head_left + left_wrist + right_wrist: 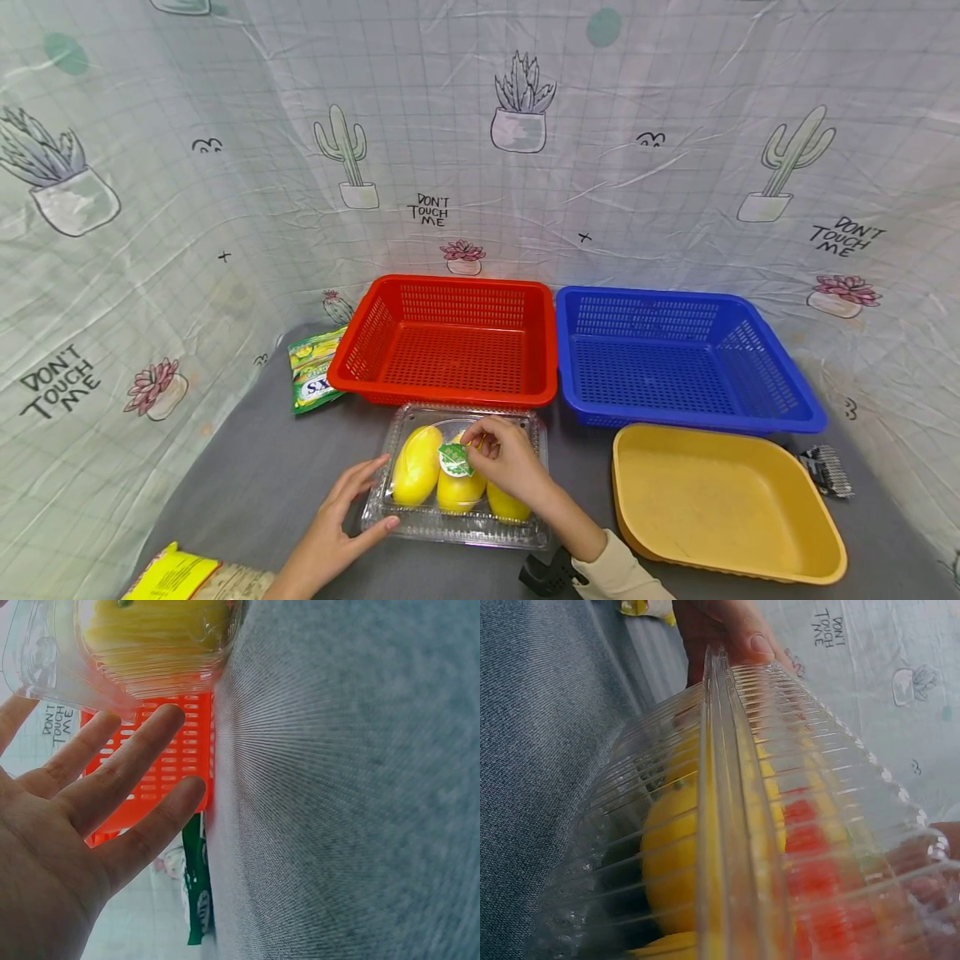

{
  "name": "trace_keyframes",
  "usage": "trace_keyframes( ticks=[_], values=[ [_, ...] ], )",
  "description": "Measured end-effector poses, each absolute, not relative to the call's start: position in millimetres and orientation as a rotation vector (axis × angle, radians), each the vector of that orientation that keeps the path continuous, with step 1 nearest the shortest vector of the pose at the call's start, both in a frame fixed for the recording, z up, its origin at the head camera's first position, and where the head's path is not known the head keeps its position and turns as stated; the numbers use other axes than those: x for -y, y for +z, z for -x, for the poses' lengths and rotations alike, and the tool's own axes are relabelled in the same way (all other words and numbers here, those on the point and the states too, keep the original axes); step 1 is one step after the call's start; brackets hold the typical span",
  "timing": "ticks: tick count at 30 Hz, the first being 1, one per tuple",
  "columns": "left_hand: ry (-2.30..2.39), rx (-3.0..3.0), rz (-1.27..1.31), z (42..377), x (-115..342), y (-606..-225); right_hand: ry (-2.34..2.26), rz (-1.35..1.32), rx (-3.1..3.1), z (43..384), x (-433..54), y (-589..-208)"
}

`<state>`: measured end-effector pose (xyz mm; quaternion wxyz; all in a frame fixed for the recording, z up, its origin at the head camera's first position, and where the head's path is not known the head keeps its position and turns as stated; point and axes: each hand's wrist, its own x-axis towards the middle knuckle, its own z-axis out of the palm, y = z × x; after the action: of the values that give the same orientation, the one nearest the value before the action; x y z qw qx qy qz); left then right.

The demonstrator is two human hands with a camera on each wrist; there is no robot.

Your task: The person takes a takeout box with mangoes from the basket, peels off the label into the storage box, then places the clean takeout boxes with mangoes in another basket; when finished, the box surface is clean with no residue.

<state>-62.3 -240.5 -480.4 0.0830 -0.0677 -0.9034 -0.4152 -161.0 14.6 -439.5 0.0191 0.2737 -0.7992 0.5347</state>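
Clear box (450,530), yellow mangoes (417,468) inside, under right grip (508,457), which pinches green sticker (453,461); left grip (335,525), spread wide at box's left edge, grasping nothing, should steady it lightly.

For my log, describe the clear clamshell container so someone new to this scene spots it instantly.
Find the red plastic basket toward the back. Directly in front of it, on the gray cloth, sits the clamshell container. Unlike that basket, the blue basket and the yellow tub, it is transparent, with three yellow mangoes showing inside.
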Motion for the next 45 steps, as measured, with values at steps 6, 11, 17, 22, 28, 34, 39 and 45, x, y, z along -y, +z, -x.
trace_keyframes(
  ticks=[6,11,17,22,28,34,39,45],
  values=[
    [-1.234,2.697,0.21,63,240,-481,1.732,-0.8,2.468,160,-16,-437],
    [-1.229,2.689,0.228,64,240,-481,1.769,-0.782,2.468,159,-17,-437],
    [-1.236,2.696,0.215,64,239,-482,1.806,-0.755,2.461,158,-19,-435],
    [-1.251,2.702,0.198,64,239,-482,1.853,-0.733,2.437,157,-18,-434],
    [-1.268,2.717,0.164,64,238,-480,1.888,-0.736,2.393,156,-20,-432],
    [-1.287,2.722,0.146,64,238,-479,1.858,-0.75,2.372,152,-25,-429],
    [-1.287,2.725,0.144,63,239,-480,1.862,-0.763,2.37,149,-29,-426],
    [-1.263,2.722,0.15,63,240,-481,1.89,-0.791,2.349,145,-35,-424]
  ],
)
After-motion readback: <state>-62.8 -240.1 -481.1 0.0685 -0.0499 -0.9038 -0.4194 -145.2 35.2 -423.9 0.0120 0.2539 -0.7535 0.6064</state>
